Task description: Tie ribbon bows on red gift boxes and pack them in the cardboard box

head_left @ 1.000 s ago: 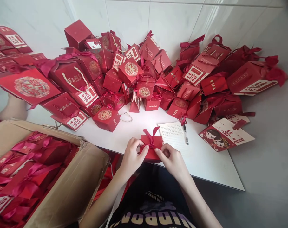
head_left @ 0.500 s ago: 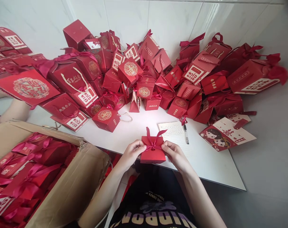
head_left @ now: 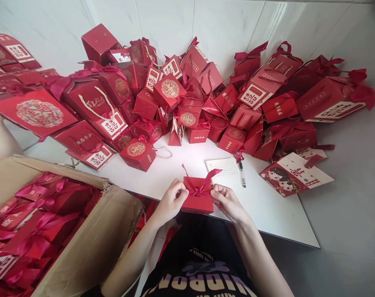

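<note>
A small red gift box [head_left: 197, 201] with a dark red ribbon [head_left: 200, 186] on top stands at the near edge of the white table [head_left: 268, 210]. My left hand [head_left: 171, 199] grips its left side and pinches the ribbon's left loop. My right hand [head_left: 227, 201] pinches the right loop. The ribbon's two tails stick up and apart above the box.
A big heap of red gift boxes and bags [head_left: 187, 95] covers the far half of the table against the tiled wall. A lined note sheet [head_left: 229, 173] and a pen [head_left: 241, 173] lie just past the box. A cardboard carton [head_left: 91, 243] with several ribboned boxes stands at my left.
Both hands have pulled the ribbon loops outward and the tails have spread wider. The box has stayed at the table's edge. Someone's arm at the far left has shifted.
</note>
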The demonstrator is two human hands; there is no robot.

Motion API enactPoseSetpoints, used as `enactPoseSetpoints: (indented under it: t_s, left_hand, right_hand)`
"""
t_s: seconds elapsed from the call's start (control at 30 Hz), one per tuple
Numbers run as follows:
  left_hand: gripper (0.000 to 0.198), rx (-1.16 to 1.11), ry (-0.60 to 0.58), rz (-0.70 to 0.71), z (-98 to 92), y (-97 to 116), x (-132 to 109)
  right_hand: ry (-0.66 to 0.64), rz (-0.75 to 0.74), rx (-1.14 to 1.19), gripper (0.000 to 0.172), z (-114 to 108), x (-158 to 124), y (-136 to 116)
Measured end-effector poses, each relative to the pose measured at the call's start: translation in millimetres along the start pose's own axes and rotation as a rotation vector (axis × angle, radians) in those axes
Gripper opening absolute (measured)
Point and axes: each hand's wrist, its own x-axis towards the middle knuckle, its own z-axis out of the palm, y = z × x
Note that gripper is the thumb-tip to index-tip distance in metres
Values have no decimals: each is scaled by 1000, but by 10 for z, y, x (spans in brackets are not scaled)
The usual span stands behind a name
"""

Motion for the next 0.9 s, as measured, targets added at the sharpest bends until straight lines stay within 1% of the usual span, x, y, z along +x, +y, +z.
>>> enactPoseSetpoints:
  t_s: [0.1,0.17,0.23,0.27,0.33,0.4,0.43,0.5,0.57,0.63,0.7,0.73,0.77,0.8,0.83,0.9]
  left_hand:
    - [26,-2,11,-2,-6,-1,30]
    - [23,-28,35,-40,-5,4,36]
    - [20,-78,83,-80,12,2,13]
    - [24,-101,108,-90,27,-5,-11]
    - [41,-124,134,-84,66,-29,-71]
    - [54,-110,128,-62,98,-57,-119]
    - [56,-101,125,-54,103,-70,-126]
    - [49,-87,159,-44,79,-97,-97]
    - [39,-50,264,-39,7,-125,-16]
    - [31,18,428,-25,-98,-154,80]
    - [26,67,580,-7,-205,-175,137]
    - [24,66,630,-5,-249,-181,139]
    - [24,51,655,-7,-282,-183,119]
    - [24,32,656,-6,-303,-182,78]
    - [26,18,637,1,-310,-178,22]
    - [28,36,561,20,-288,-166,-115]
  right_hand:
    - [13,4,-28,47,-29,0,23]
    - [0,18,-117,43,-70,-10,-2]
    - [26,-18,-186,38,-115,-15,-42]
    - [69,-59,-213,35,-134,-13,-61]
    - [171,-157,-271,32,-161,4,-85]
    - [207,-212,-336,35,-171,25,-87]
    - [192,-219,-360,36,-168,30,-82]
    - [147,-221,-397,36,-148,18,-68]
    - [133,-196,-446,34,-105,-34,-60]
    - [88,-147,-465,33,-43,-120,-59]
    - [-67,-72,-392,33,22,-217,-61]
    - [-162,-36,-338,32,48,-262,-61]
    - [-240,-7,-292,33,67,-299,-62]
    - [-272,12,-269,34,78,-327,-63]
    - [-249,16,-279,36,82,-346,-68]
    - [-92,-19,-379,39,82,-360,-90]
